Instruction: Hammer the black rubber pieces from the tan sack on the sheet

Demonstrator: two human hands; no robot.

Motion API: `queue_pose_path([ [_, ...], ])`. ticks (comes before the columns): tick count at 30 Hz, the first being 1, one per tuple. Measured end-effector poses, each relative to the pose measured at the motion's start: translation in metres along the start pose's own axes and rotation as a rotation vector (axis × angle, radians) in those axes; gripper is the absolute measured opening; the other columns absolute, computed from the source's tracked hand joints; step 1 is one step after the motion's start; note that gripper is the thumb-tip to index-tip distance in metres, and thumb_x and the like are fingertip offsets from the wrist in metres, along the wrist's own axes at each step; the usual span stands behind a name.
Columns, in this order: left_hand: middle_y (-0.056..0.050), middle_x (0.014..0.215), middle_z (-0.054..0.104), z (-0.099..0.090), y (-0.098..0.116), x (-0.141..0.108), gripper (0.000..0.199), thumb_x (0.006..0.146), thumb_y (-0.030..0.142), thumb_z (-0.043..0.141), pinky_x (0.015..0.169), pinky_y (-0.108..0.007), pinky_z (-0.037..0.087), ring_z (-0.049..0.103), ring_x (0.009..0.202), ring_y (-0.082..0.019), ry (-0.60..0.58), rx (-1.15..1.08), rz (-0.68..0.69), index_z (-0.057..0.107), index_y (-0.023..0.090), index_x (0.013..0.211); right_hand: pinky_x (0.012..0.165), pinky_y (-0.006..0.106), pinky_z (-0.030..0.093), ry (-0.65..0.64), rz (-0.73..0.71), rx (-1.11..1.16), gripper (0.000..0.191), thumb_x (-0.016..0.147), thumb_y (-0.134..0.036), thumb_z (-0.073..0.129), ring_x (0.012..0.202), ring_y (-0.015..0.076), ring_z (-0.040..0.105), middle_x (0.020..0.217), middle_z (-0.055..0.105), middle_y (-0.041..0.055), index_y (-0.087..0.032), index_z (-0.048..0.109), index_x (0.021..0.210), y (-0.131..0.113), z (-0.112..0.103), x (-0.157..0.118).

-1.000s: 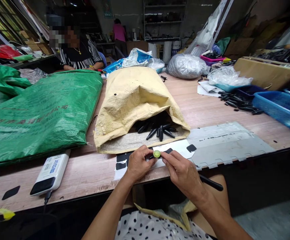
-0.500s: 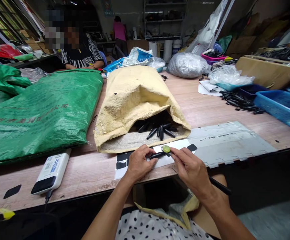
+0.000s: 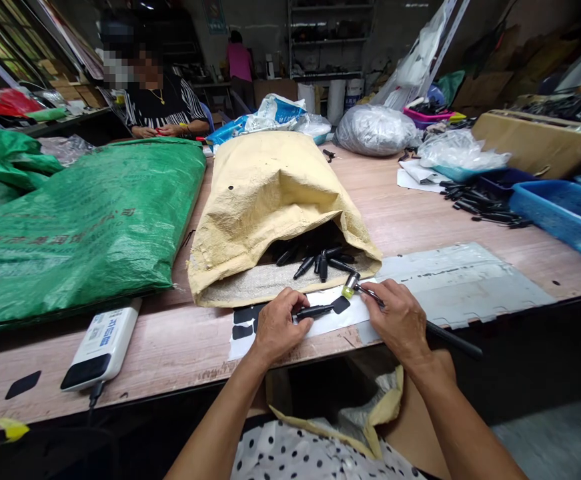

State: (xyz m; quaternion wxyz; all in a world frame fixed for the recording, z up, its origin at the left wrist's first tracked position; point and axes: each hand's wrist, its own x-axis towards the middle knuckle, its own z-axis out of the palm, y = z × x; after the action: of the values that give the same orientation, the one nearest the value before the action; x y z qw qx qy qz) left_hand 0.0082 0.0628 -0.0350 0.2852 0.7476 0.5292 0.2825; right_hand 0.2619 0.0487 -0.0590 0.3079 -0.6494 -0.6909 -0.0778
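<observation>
Pinching the slim black plastic tube (image 3: 316, 311) (left hand (image 3: 279, 327)) and gripping the yellow-tipped metal hammer (image 3: 353, 280) (closed right hand (image 3: 399, 321)) steadies both.

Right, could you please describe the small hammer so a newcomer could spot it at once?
Find the yellow sack on the table. In front of its open mouth, the right hand holds the hammer, its yellow-green tip unlike the black pieces nearby.

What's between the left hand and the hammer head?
Head view: the black pen-shaped part in the left hand, then a black patch on white paper.
</observation>
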Motion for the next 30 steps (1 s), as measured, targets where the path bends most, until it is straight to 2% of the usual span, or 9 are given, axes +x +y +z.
queue_pose_path([
  [7,0.003,0.086,0.059,0.001,-0.003,0.0,0.02,0.073,0.016,0.068,0.072,-0.029,0.043,0.056,0.075,-0.015,-0.013,0.035,0.027,0.063,0.023,0.092,0.08,0.033,0.04,0.024,-0.001,-0.09,0.018,0.091,-0.028,0.061,0.087,0.0207,0.055,0.091,0.066,0.0028,-0.024,0.071,0.105,-0.004,0.002,-0.002],
  [11,-0.001,0.09,0.063,-0.002,0.008,-0.012,0.01,0.084,0.025,0.068,0.075,-0.031,0.042,0.058,0.084,-0.018,-0.058,0.099,0.15,0.064,0.022,0.093,0.079,0.033,0.038,0.014,-0.002,-0.109,0.018,0.092,-0.029,0.06,0.087,0.0207,0.054,0.092,0.065,0.0033,-0.024,0.07,0.105,-0.004,0.002,-0.002],
  [13,-0.003,0.091,0.065,-0.002,0.021,-0.026,0.01,0.091,0.03,0.063,0.075,-0.032,0.042,0.059,0.084,-0.019,-0.139,0.107,0.228,0.064,0.022,0.096,0.078,0.033,0.038,0.011,-0.003,-0.106,0.018,0.092,-0.029,0.059,0.087,0.0207,0.053,0.092,0.065,0.0036,-0.024,0.07,0.105,-0.004,0.002,-0.003],
  [17,-0.003,0.092,0.069,0.012,0.043,-0.064,0.013,0.094,0.033,0.061,0.073,-0.031,0.043,0.063,0.083,-0.019,-0.433,0.04,0.314,0.064,0.023,0.103,0.078,0.033,0.037,0.008,-0.001,-0.106,0.018,0.092,-0.03,0.058,0.088,0.0212,0.053,0.092,0.064,0.0047,-0.023,0.07,0.105,-0.005,0.001,-0.002],
  [20,-0.003,0.097,0.072,0.036,0.037,-0.085,0.017,0.091,0.034,0.064,0.074,-0.031,0.045,0.067,0.085,-0.021,-0.571,0.065,0.221,0.065,0.026,0.106,0.077,0.033,0.036,0.001,0.007,-0.11,0.019,0.093,-0.03,0.057,0.087,0.0214,0.053,0.092,0.064,0.0051,-0.023,0.07,0.105,-0.006,0.001,-0.002],
  [25,-0.007,0.105,0.075,0.077,-0.008,-0.096,0.025,0.092,0.033,0.055,0.076,-0.034,0.05,0.071,0.097,-0.028,-0.637,0.185,-0.094,0.065,0.026,0.113,0.077,0.033,0.035,0.003,0.019,-0.11,0.019,0.093,-0.029,0.056,0.087,0.0215,0.051,0.092,0.064,0.0054,-0.023,0.07,0.105,-0.008,0.0,-0.002],
  [27,-0.01,0.111,0.074,0.083,-0.018,-0.097,0.03,0.092,0.031,0.053,0.078,-0.035,0.051,0.071,0.102,-0.029,-0.659,0.226,-0.174,0.065,0.025,0.118,0.077,0.033,0.035,0.001,0.023,-0.11,0.019,0.093,-0.029,0.056,0.087,0.0215,0.051,0.092,0.064,0.0053,-0.023,0.07,0.105,-0.009,-0.001,-0.002],
  [30,-0.009,0.105,0.075,0.073,-0.007,-0.096,0.027,0.086,0.029,0.06,0.077,-0.034,0.05,0.071,0.097,-0.029,-0.682,0.214,-0.12,0.07,0.024,0.111,0.078,0.033,0.035,-0.008,0.033,-0.116,0.019,0.094,-0.029,0.055,0.087,0.0215,0.051,0.092,0.064,0.005,-0.023,0.069,0.105,-0.01,-0.001,-0.002],
])
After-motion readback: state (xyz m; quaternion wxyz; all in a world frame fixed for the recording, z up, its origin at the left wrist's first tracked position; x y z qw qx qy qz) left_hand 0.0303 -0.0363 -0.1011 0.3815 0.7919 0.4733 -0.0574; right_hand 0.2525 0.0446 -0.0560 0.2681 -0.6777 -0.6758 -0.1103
